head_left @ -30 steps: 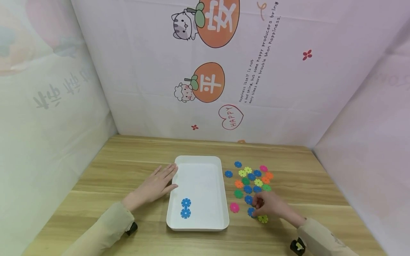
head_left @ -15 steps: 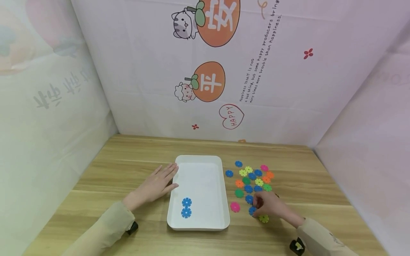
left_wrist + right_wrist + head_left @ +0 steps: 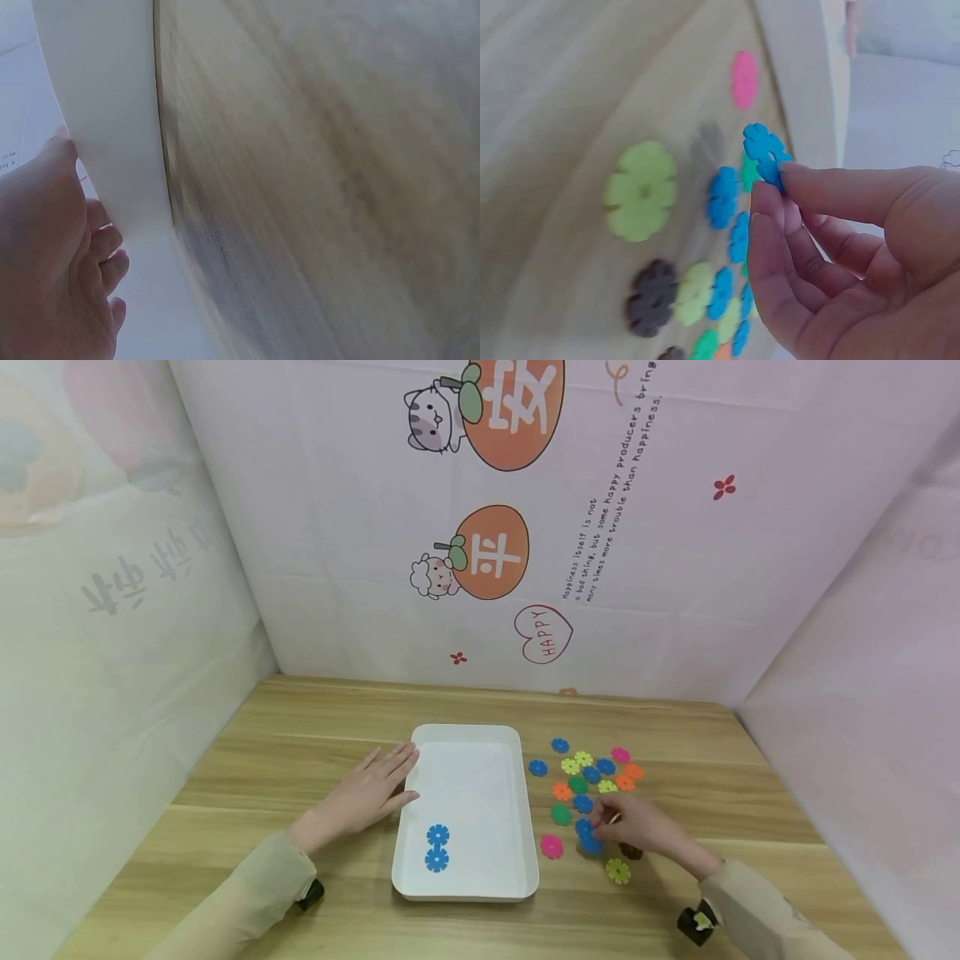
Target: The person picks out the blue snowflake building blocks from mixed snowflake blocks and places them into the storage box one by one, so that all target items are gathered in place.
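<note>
My right hand (image 3: 637, 825) pinches a blue snowflake disc (image 3: 763, 147) between thumb and fingertips, lifted over the table in the right wrist view. Below it lie a yellow-green disc (image 3: 641, 191), a brown disc (image 3: 652, 298) and other blue discs. My left hand (image 3: 366, 793) rests on the left rim of a white tray (image 3: 480, 777), fingers extended, thumb over the edge. In the left wrist view that hand (image 3: 52, 247) lies along the tray's outer wall. Two blue discs (image 3: 437, 847) lie one behind the other near the tray's front left.
Right of the tray, loose discs in blue, green, yellow, orange and pink spread over the wooden table (image 3: 315, 718). A pink disc (image 3: 551, 847) lies close to the tray's right wall. Printed cloth walls (image 3: 360, 635) stand at the back and both sides.
My right hand has picked up the blue disc near the front of the scatter and raised it slightly, uncovering the yellow-green disc. My left hand stays on the tray rim.
</note>
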Demonstrator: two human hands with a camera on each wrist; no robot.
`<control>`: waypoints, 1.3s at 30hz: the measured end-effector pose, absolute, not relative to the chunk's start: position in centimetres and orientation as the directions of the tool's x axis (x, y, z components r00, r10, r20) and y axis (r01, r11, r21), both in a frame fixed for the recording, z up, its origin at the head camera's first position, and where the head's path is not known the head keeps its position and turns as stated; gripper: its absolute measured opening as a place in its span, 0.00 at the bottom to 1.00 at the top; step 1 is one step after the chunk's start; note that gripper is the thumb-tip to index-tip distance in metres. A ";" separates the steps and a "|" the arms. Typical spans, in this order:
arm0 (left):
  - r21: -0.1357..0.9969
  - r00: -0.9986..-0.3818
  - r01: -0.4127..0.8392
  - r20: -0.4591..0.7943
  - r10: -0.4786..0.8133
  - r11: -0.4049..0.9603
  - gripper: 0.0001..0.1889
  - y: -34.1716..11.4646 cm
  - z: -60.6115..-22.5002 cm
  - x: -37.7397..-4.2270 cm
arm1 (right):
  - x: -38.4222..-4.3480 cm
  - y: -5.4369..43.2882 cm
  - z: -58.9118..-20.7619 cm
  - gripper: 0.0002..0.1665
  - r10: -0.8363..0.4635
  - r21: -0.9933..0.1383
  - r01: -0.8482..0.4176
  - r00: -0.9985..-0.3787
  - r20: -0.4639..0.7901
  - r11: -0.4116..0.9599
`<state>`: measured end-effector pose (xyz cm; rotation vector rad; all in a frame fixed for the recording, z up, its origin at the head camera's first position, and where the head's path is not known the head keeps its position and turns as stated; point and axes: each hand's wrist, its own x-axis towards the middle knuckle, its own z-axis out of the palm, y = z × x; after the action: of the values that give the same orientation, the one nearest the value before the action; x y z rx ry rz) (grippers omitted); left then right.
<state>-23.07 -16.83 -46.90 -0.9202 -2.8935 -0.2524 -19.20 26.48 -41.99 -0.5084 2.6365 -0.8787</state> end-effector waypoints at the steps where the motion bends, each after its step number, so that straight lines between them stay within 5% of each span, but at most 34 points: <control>1: 0.128 -0.813 0.581 0.141 0.565 0.804 0.37 -16.8 -46.9 -23.1 | -19.3 26.2 -41.7 0.06 -0.435 -0.632 -0.238 -0.884 -0.174 0.737; 16: 0.117 -0.812 0.582 0.140 0.567 0.805 0.36 -16.8 -46.8 -23.0 | -22.1 20.4 -39.7 0.03 -0.489 -0.645 -0.315 -0.866 -0.105 0.696; 28: 0.120 -0.816 0.577 0.134 0.563 0.808 0.36 -16.7 -46.7 -22.9 | -24.4 13.4 -40.8 0.02 -0.472 -0.674 -0.230 -0.859 -0.199 0.703; 39: 0.132 -0.828 0.560 0.124 0.547 0.818 0.37 -16.7 -46.8 -22.9 | -25.1 8.5 -41.5 0.02 -0.516 -0.653 -0.276 -0.832 -0.205 0.705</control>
<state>-22.95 -16.66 -46.82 -0.8901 -2.9185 -0.2492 -25.10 8.54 -41.51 -0.6158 2.5403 -0.8858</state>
